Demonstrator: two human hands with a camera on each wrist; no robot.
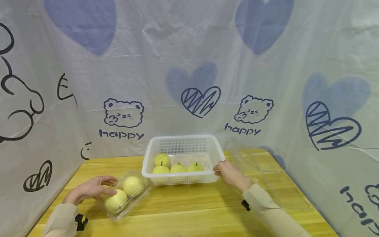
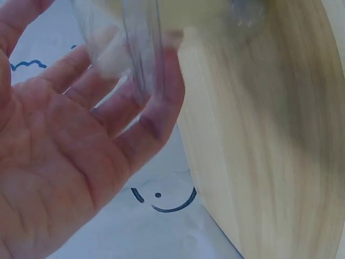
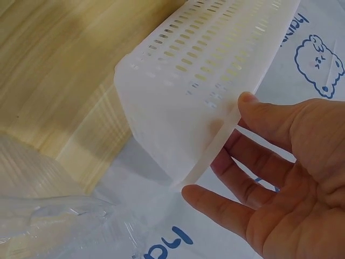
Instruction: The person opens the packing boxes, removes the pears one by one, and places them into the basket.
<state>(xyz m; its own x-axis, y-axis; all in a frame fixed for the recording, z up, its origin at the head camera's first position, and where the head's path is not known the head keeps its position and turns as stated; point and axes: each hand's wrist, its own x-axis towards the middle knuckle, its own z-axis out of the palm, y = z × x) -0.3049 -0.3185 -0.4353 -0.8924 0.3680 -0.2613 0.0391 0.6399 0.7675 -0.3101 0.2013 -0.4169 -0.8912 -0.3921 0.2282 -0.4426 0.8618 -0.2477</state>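
My left hand (image 1: 94,189) holds a clear plastic box (image 1: 130,204) by its left side. Two round yellow pears (image 1: 133,186) sit in the box. In the left wrist view, the fingers (image 2: 148,121) curl round the clear wall. Beside the box stands a white plastic basket (image 1: 180,179) with slotted walls. Several yellow pears (image 1: 178,168) with short stems lie along its front and left. My right hand (image 1: 232,174) grips the basket's rim at the right front corner, the thumb on one side and fingers on the other in the right wrist view.
Clear plastic packaging (image 1: 275,181) lies on the right part of the wooden table (image 1: 183,214); its outline is hard to make out. A white printed cloth (image 1: 165,49) hangs behind and at both sides of the table.
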